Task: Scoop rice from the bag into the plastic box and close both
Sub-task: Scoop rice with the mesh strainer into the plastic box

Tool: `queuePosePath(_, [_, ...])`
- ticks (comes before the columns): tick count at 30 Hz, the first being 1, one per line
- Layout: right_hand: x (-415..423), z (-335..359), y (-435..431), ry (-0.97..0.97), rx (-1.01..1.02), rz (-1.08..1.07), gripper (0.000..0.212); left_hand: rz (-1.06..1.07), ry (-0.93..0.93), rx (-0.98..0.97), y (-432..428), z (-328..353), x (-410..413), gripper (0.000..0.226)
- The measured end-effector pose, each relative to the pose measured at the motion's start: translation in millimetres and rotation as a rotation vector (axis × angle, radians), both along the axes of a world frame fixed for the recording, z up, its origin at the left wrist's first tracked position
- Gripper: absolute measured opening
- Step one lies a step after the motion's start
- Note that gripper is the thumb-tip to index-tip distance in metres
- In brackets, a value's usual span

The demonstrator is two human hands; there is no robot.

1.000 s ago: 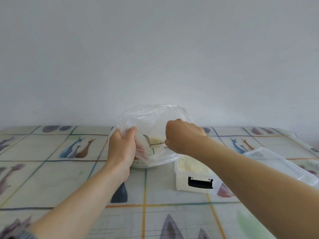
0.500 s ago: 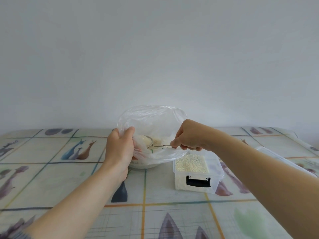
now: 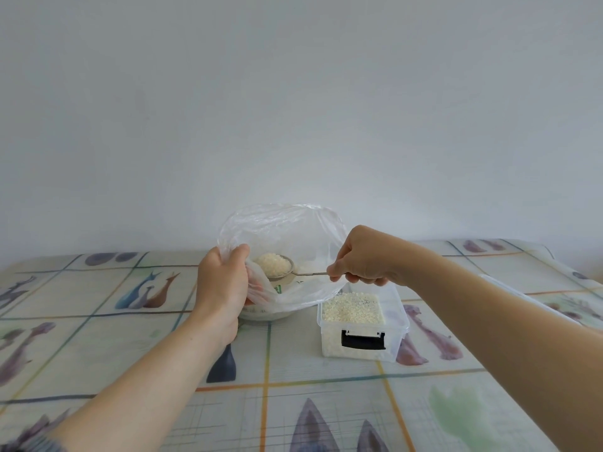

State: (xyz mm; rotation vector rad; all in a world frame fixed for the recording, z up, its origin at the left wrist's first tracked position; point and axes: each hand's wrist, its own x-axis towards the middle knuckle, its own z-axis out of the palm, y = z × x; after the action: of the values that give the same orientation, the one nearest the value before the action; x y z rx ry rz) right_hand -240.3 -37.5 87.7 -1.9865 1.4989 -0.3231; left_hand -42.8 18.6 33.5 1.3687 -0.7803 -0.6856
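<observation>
A clear plastic bag (image 3: 284, 230) of rice stands open at the table's middle. My left hand (image 3: 225, 282) grips its left rim and holds the mouth open. My right hand (image 3: 362, 256) pinches the thin metal handle of a small round scoop (image 3: 275, 267), which is heaped with white rice and sits level inside the bag's mouth. To the right of the bag stands a clear plastic box (image 3: 360, 321) with a black front latch, open and largely filled with rice. Its clear lid (image 3: 535, 298) lies on the table at the right, partly hidden by my right arm.
The table (image 3: 98, 321) is covered by a pale cloth with coloured grid lines and animal shapes. A plain white wall rises right behind the bag. The table's right edge curves away at the far right.
My right hand has drawn back to the right and lifted the scoop, now heaped with rice, up to the bag's mouth. My left hand has kept its hold on the bag rim.
</observation>
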Motion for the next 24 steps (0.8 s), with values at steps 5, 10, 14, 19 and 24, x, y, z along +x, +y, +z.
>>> queuePosePath(5, [-9.2, 4.5, 2.6, -0.018, -0.004, -0.019, 0.019, 0.004, 0.013, 0.021, 0.9, 1.9, -2.7, 0.015])
queuePosePath(10, [-23.3, 8.9, 5.4, -0.028, -0.007, -0.039, 0.018, -0.012, 0.010, 0.018, 5.2, 4.1, -8.7, 0.020])
queuePosePath(14, [-35.8, 13.8, 7.4, -0.031, -0.025, -0.058, 0.019, -0.051, -0.008, 0.043, 8.7, 6.9, -15.3, 0.027])
queuePosePath(19, [-56.3, 19.7, 15.1, -0.041, -0.043, -0.090, 0.018, -0.056, -0.009, 0.060, 7.5, 7.1, -22.6, 0.032])
queuePosePath(24, [-78.4, 24.6, 23.7, -0.029, -0.058, -0.115, 0.021, -0.042, 0.016, 0.073, 2.1, 3.7, -24.2, 0.021])
